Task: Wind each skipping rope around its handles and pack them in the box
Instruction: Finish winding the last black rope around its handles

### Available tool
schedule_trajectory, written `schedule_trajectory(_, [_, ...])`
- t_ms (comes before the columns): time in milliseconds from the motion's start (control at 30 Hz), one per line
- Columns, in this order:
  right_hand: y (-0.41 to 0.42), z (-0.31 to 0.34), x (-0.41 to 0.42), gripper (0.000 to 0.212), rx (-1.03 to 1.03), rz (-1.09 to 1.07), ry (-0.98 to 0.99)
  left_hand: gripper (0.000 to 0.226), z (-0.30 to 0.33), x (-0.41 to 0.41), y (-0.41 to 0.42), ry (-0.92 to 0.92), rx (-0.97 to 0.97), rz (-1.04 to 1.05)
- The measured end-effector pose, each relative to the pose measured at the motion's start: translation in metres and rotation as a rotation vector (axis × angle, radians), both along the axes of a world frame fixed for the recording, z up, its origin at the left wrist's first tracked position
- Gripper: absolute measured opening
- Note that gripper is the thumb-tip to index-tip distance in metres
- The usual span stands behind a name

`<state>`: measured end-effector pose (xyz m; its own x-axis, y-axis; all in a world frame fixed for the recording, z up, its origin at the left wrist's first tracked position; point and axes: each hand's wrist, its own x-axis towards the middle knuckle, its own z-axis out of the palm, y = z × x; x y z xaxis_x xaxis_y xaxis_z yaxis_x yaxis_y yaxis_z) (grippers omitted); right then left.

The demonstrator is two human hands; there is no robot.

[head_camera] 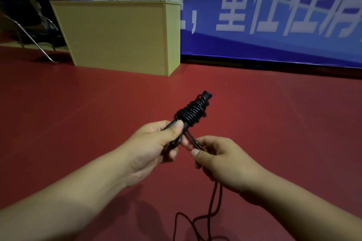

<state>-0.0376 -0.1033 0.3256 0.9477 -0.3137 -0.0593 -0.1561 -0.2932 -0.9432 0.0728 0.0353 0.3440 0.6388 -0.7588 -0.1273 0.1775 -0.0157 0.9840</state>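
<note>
Nearest the camera, two bare forearms reach in from the bottom corners over a red floor (274,115). Between them, low in the view, a loose length of black rope (212,207) hangs from the right hand and trails in slack loops on the floor.

The right hand (221,160) sits just right of centre, its fingers curled. Its thumb and forefinger pinch a doubled strand of the rope close to where it leaves the handles, and the free length drops out below the palm.

The left hand (154,143) is just beside it, a little farther off and nearly touching it. Its fingers wrap round the near end of the handles (194,111), with the thumb pressed on top. The handles point up and away to the right, tilted. Many tight black coils of rope cover their far part, and a bare tip pokes out beyond the last coil. A small loop of rope shows under the left thumb. The whole bundle is held in the air above the floor.

Farther back, on the left, a pale wooden box (117,35) stands on the floor, well apart from the hands. Left of it is a chair (29,23) with a metal frame. Behind both, a blue banner (274,11) with large white characters fills the wall.
</note>
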Motion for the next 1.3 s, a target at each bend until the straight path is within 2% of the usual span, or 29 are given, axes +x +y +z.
schedule_trajectory(133, [0.004, 0.001, 0.001, 0.02, 0.08, -0.002, 0.059, 0.019, -0.008, 0.005, -0.004, -0.054, 0.101, 0.091])
schedule_trajectory(233, [0.004, 0.003, 0.002, 0.017, 0.1, -0.033, 0.103, 0.02, -0.013, 0.012, -0.008, -0.122, 0.174, 0.157])
schedule_trajectory(400, [0.005, 0.007, 0.0, 0.018, 0.066, -0.022, 0.137, 0.022, -0.019, 0.018, -0.008, -0.223, 0.26, 0.254])
schedule_trajectory(533, [0.004, 0.009, -0.005, 0.027, -0.002, -0.035, 0.184, 0.023, -0.019, 0.023, -0.001, -0.327, 0.316, 0.321])
schedule_trajectory(800, [0.005, 0.019, -0.016, 0.032, -0.08, -0.012, 0.219, 0.018, -0.021, 0.028, 0.01, -0.484, 0.415, 0.382])
schedule_trajectory(933, [0.006, 0.022, -0.017, 0.031, -0.154, -0.017, 0.175, 0.018, -0.022, 0.026, 0.01, -0.594, 0.52, 0.31])
schedule_trajectory(1067, [0.008, 0.023, -0.018, 0.032, -0.127, -0.038, 0.094, 0.021, -0.021, 0.021, 0.007, -0.784, 0.661, 0.211])
schedule_trajectory(1300, [0.001, 0.021, -0.017, 0.032, -0.16, -0.135, 0.01, 0.014, -0.019, 0.007, 0.001, -0.953, 0.697, -0.086])
